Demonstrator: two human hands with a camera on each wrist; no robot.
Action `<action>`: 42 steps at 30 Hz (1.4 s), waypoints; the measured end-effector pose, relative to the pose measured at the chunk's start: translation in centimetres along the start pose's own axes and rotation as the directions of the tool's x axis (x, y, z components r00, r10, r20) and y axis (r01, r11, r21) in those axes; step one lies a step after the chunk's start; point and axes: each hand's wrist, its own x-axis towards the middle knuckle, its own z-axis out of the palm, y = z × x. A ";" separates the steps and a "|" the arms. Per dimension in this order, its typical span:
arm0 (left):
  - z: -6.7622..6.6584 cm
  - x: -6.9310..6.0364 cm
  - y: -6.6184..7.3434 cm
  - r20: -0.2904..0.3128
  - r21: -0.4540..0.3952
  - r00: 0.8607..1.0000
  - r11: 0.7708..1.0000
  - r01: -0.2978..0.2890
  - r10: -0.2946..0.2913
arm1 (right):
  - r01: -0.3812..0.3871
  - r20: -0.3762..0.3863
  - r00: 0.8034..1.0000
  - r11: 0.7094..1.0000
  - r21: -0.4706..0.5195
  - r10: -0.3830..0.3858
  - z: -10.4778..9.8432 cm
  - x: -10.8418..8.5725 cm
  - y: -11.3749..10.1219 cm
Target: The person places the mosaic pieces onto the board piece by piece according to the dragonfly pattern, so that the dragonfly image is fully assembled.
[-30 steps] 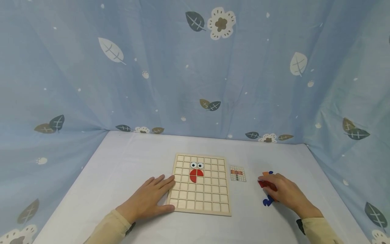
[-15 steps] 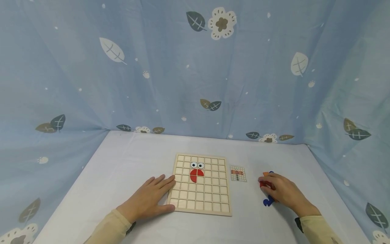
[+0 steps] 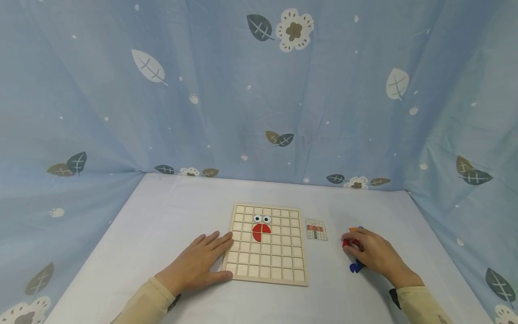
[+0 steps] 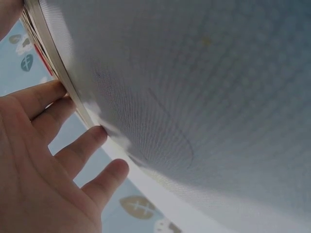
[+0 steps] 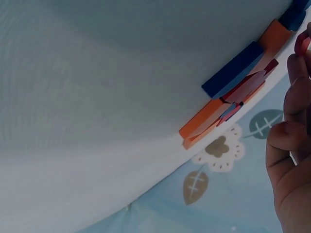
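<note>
A wooden grid board [image 3: 275, 261] lies on the table in the head view. My left hand [image 3: 198, 261] rests beside it with spread fingers, the fingertips and thumb touching its left edge. In the left wrist view, relaxed fingers meet the board's side [image 4: 60, 70]. Set in the grid are two eye tiles [image 3: 262, 219] and, below them, red quarter-circle tiles [image 3: 257, 233]. Over the loose pieces at the right, my right hand [image 3: 376, 254] pinches a red piece [image 3: 346, 243] between thumb and fingers. The red piece [image 5: 302, 43] shows only partly in the right wrist view.
A small picture card [image 3: 316, 230] with a gridded figure lies right of the board. Blue pieces [image 3: 357, 267] and orange pieces [image 3: 353, 230] lie partly under my right hand. A blue patterned cloth [image 3: 226, 90] hangs behind the white table [image 3: 190, 193].
My right fingers shift slightly among the loose pieces, and the red piece between them changes its angle. My left hand and the board stay in place.
</note>
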 end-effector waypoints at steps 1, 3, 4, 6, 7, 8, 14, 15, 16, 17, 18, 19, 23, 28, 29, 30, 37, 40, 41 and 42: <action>0.0 0.0 0.0 -0.001 0.001 1.000 1.000 0.000 0.000 | 0.001 -0.003 1.000 1.000 0.001 -0.001 0.0 0.0 0.0; 0.0 0.0 0.0 0.000 0.003 1.000 1.000 0.004 -0.004 | 0.003 -0.004 1.000 1.000 -0.003 -0.003 0.1 0.1 -0.1; 0.0 0.0 0.0 -0.002 0.003 1.000 1.000 0.004 -0.004 | 0.005 -0.001 1.000 1.000 -0.003 -0.005 0.2 0.1 -0.2; 0.1 0.0 -0.1 -0.003 0.006 1.000 1.000 0.006 -0.006 | 0.009 0.008 1.000 1.000 -0.007 -0.009 0.2 0.2 -0.2; 0.1 0.0 -0.1 -0.003 0.009 1.000 1.000 0.008 -0.008 | 0.009 0.015 1.000 1.000 -0.008 -0.009 0.2 0.2 -0.2; 0.1 0.0 -0.1 -0.002 0.011 1.000 1.000 0.010 -0.010 | 0.006 0.025 1.000 1.000 -0.007 -0.006 0.1 0.2 -0.3; 0.2 0.1 -0.2 -0.008 0.019 1.000 1.000 0.007 -0.007 | -0.034 0.089 0.995 0.999 0.003 0.034 -0.2 0.2 -0.3; 0.2 0.1 -0.2 -0.010 0.020 1.000 1.000 0.004 -0.004 | -0.040 0.096 0.995 0.999 0.002 0.040 -0.3 0.2 -0.3; 0.2 0.1 -0.2 -0.012 0.020 1.000 1.000 0.002 -0.001 | -0.046 0.102 0.994 0.999 0.001 0.046 -0.3 0.2 -0.2; 0.2 0.1 -0.2 -0.013 0.020 1.000 1.000 -0.001 0.001 | -0.051 0.108 0.993 0.999 0.001 0.050 -0.3 0.2 -0.2; 0.2 0.1 -0.2 -0.014 0.020 1.000 1.000 -0.003 0.004 | -0.054 0.112 0.992 0.999 0.003 0.053 -0.2 0.2 -0.2; 0.2 0.1 -0.2 -0.015 0.020 1.000 1.000 -0.006 0.006 | -0.057 0.114 0.992 0.998 0.007 0.056 -0.2 0.2 -0.2; 0.2 0.1 -0.1 -0.011 0.017 1.000 1.000 -0.006 0.006 | -0.063 0.114 0.992 0.997 0.042 0.058 -0.2 0.3 -0.2; 0.1 0.1 -0.1 -0.009 0.016 1.000 1.000 -0.002 0.002 | -0.073 0.097 0.993 0.994 0.080 0.065 -0.3 0.4 -0.4; 0.1 0.1 -0.1 -0.009 0.017 1.000 1.000 -0.002 0.003 | -0.074 0.088 0.994 0.994 0.079 0.067 -0.2 0.4 -0.4; 0.1 0.1 -0.1 -0.008 0.019 1.000 1.000 -0.003 0.003 | -0.073 0.079 0.995 0.994 0.077 0.066 -0.2 0.4 -0.4; 0.1 0.1 0.0 -0.002 0.018 1.000 1.000 -0.001 0.001 | -0.061 0.059 0.997 0.996 0.071 0.057 0.0 0.0 -0.3; -0.1 0.1 0.1 0.000 0.017 1.000 1.000 0.002 -0.002 | -0.069 0.078 0.995 0.995 0.072 0.063 -0.1 -0.2 -0.3; -0.1 0.1 0.1 0.001 0.018 1.000 1.000 0.003 -0.003 | -0.069 0.085 0.994 0.995 0.069 0.063 -0.1 -0.2 -0.3; -0.1 0.1 0.1 0.000 0.019 1.000 1.000 0.002 -0.002 | -0.069 0.088 0.994 0.996 0.064 0.063 -0.1 -0.2 -0.2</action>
